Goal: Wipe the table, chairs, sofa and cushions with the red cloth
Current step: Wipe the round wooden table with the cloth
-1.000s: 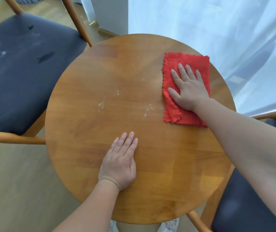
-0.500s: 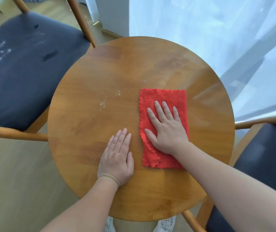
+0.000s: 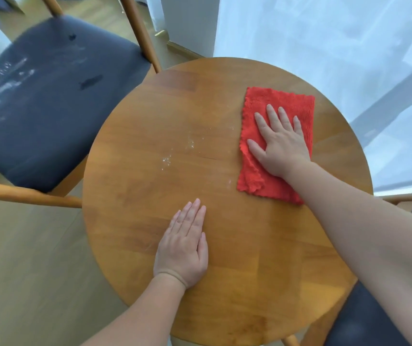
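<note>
A round wooden table (image 3: 135, 245) fills the middle of the view. The red cloth (image 3: 299, 106) lies folded flat on its far right part. My right hand (image 3: 279, 143) presses on the cloth with straight, spread fingers. My left hand (image 3: 183, 243) rests flat on the bare wood near the front, fingers together. White crumbs or dust (image 3: 175, 156) are scattered on the wood left of the cloth. A dark-cushioned chair (image 3: 45, 106) with whitish smears stands at the left. Another dark chair seat (image 3: 364, 323) shows at the lower right.
Sheer white curtains (image 3: 337, 41) hang behind the table at the right. Wooden chair rails (image 3: 25, 194) run along the table's left edge. Light wood floor (image 3: 25, 283) lies at the lower left.
My right hand slid the cloth toward me and leftward to the table's middle, then back out to the far right. My left hand has stayed flat in about the same place.
</note>
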Motion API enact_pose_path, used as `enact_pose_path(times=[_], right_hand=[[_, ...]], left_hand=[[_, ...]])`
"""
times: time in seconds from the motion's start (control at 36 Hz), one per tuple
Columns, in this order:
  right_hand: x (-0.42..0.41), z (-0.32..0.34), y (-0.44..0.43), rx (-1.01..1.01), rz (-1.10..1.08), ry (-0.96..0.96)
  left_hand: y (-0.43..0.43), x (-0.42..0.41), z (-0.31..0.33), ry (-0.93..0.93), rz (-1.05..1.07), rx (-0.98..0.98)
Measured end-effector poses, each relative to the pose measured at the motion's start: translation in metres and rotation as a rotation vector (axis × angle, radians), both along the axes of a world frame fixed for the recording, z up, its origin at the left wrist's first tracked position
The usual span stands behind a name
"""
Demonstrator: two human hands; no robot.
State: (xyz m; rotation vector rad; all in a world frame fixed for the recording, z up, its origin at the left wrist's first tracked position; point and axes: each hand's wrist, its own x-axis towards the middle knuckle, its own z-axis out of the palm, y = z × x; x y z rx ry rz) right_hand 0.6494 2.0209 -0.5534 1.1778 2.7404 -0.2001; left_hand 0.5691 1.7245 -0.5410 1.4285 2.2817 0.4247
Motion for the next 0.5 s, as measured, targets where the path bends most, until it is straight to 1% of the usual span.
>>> enact_pose_path(times=[0.19,0.31,0.5], right_hand=[[-0.019,0.001,0.041,-0.002,-0.047,0.020],[-0.026,0.002,0.059,-0.005,-0.043,0.018],[-0.046,0.000,0.067,0.006,-0.068,0.020]], left_hand=[[-0.001,-0.001,-0.003,0.015,-0.020,0.012],[-0.001,0.000,-0.004,0.017,0.040,0.015],[0.000,-0.001,-0.005,0.020,0.026,0.041]])
